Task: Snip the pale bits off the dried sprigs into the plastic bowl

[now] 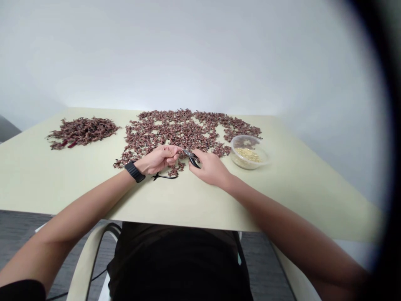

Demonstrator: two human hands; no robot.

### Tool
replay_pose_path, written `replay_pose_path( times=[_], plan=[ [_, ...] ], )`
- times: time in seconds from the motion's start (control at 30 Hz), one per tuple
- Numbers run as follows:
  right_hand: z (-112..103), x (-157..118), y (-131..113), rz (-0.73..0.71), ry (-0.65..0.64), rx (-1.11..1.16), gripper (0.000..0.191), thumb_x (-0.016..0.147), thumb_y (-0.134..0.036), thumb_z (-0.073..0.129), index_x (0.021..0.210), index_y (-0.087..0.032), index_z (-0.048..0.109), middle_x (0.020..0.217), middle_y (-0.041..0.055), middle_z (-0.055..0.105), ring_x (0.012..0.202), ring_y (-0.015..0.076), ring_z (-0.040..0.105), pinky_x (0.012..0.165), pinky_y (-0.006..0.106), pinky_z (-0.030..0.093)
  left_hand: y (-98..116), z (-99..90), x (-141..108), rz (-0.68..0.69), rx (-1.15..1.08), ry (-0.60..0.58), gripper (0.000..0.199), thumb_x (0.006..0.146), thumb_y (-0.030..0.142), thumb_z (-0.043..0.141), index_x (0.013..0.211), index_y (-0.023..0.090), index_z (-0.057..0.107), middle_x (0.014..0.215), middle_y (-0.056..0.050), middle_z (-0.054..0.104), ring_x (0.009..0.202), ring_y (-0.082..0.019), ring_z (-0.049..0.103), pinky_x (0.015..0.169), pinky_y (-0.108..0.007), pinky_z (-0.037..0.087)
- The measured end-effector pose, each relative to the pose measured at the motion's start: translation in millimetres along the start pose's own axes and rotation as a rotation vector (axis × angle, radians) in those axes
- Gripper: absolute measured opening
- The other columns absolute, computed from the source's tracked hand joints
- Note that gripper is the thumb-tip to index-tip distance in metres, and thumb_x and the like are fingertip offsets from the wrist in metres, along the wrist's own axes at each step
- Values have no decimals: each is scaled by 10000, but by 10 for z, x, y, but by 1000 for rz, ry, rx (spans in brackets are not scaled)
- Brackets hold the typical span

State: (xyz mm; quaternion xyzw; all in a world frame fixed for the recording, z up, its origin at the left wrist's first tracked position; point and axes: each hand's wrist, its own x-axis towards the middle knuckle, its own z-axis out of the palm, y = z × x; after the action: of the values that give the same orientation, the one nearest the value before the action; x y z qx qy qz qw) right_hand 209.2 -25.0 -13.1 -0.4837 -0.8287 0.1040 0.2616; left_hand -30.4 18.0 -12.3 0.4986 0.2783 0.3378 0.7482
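Note:
My right hand is wrapped round small pliers with metal jaws and black handles. Their jaws point left, right at the fingertips of my left hand. The left fingers are pinched together; whatever they hold is too small to make out. Behind both hands spreads a wide layer of reddish-brown, twisted dried pieces. A few of these pieces lie nearer to me, just below the hands. Beside them on the table rests a thin black tool, partly under the left hand.
To the right stands a clear plastic bowl with yellowish bits inside. A separate heap of similar brown pieces lies at the left of the pale yellow table. A white wall rises behind the table. Below are chair armrests.

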Motion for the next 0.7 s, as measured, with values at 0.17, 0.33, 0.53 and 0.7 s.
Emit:
replay_pose_path(
  times=[0.17,0.33,0.53,0.7],
  plan=[
    [99,-19,-38,107,4,56,166,912,-392,561,977,-242,594,711,5,633,597,167,526,599,274,293,-76,65,31,79,3,86,169,855,239,762,882,110,656,704,-13,567,509,-34,388,488,-175,260],
    [170,-19,-74,179,20,110,191,905,-433,573,941,-247,598,652,-16,588,559,153,479,563,275,263,-125,124,49,150,94,146,239,847,306,789,864,115,646,747,-35,610,523,-41,415,477,-181,268],
    [206,5,-139,225,29,203,230,894,-462,583,911,-235,613,725,4,633,611,161,497,583,280,293,-209,203,62,299,315,297,389,846,434,792,1040,143,622,713,-39,670,534,-83,505,529,-208,391],
    [238,37,-165,251,25,369,233,895,-446,560,861,-223,619,741,2,636,678,174,536,624,284,355,-265,227,72,363,398,364,423,826,447,803,1064,164,597,707,-26,682,531,-94,537,541,-213,416]
  ],
)
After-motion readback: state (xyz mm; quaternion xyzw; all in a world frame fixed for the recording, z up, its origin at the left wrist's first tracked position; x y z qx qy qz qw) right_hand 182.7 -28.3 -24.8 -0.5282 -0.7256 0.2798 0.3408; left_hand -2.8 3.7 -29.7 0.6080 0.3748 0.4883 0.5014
